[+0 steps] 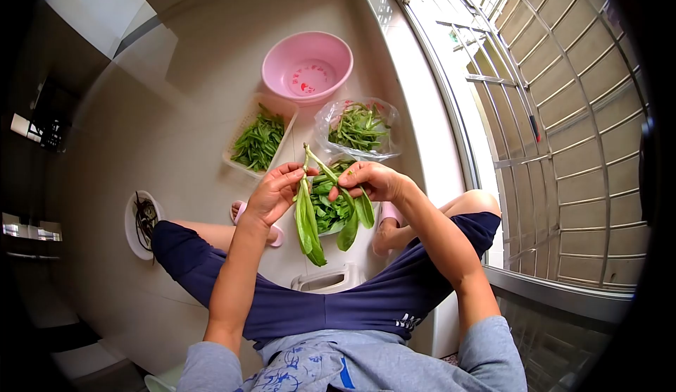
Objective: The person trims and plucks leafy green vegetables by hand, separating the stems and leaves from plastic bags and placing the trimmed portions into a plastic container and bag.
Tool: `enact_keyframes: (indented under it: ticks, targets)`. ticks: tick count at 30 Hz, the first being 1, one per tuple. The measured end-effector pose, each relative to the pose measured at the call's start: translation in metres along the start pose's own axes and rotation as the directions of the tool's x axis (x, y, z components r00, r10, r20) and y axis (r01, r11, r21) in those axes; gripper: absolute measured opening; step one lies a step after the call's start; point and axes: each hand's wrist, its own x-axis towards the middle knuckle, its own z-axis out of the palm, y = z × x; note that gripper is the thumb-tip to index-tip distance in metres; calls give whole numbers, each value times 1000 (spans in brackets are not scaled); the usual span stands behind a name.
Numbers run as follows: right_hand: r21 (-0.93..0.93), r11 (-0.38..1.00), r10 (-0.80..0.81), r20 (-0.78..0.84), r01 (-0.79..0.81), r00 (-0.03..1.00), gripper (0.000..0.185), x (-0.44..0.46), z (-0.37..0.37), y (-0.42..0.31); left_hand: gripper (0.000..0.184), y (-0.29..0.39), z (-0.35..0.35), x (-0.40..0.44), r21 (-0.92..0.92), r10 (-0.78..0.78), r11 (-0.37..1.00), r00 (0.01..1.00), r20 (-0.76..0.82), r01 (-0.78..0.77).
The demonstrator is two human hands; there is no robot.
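Observation:
A stalk of leafy greens point(307, 216) is held up in front of me, its long leaves hanging down. My left hand point(280, 189) pinches its pale stem. Opposite it, my right hand point(372, 181) is closed on the leafy greens' other side, where more leaves point(347, 231) dangle. Just below both hands, a heap of loose green leaves point(329, 207) lies in a container between my feet, partly hidden by the hands and the stalk.
Farther out stand a white basket point(229, 154) of green pieces, a clear plastic bag point(389, 114) of green stems and a pink basin point(271, 64). To the left is a white bin point(134, 231) with dark strands. A low wall and window bars point(556, 166) line the right side.

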Motion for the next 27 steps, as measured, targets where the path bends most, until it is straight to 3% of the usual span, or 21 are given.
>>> enact_keyframes:
  ticks: [7, 11, 13, 15, 19, 21, 23, 24, 25, 27]
  targets:
    - [49, 998, -51, 84, 47, 995, 28, 8, -5, 8, 23, -2, 16, 3, -68, 1, 998, 999, 39, 1]
    - [10, 1000, 0, 80, -1, 997, 26, 13, -3, 16, 21, -6, 18, 8, 28, 8, 1000, 1000, 10, -9]
    - [2, 1000, 0, 110, 0, 994, 26, 14, -3, 19, 18, -7, 18, 8, 192, 100, 978, 991, -87, -82]
    - [-59, 996, -63, 72, 68, 995, 26, 18, -2, 21, 15, -9, 15, 9, 209, 138, 971, 985, -106, -113]
    - [-181, 982, 37, -84, -51, 996, 21, 5, 16, 8, 8, -9, 17, 8, 315, 289, 926, 929, -231, -210]
    - [-282, 958, 20, -141, -60, 990, 27, 3, 21, 4, 8, -9, 14, 9, 417, 387, 871, 884, -262, -258]
    - [-588, 805, -141, -310, -73, 940, 33, -1, 28, 1, 7, -9, 16, 11, 440, 416, 857, 864, -284, -268]
    - [-713, 701, -317, -279, 25, 906, 36, 2, 27, 5, 7, -10, 16, 12, 472, 438, 840, 849, -297, -268]
    - [-713, 701, -316, -278, 26, 907, 36, 3, 27, 9, 7, -11, 16, 13, 503, 459, 822, 834, -307, -267]
    - [-849, 528, -454, -270, 13, 849, 36, 7, 31, 15, 7, -14, 16, 16, 508, 462, 821, 825, -325, -260]
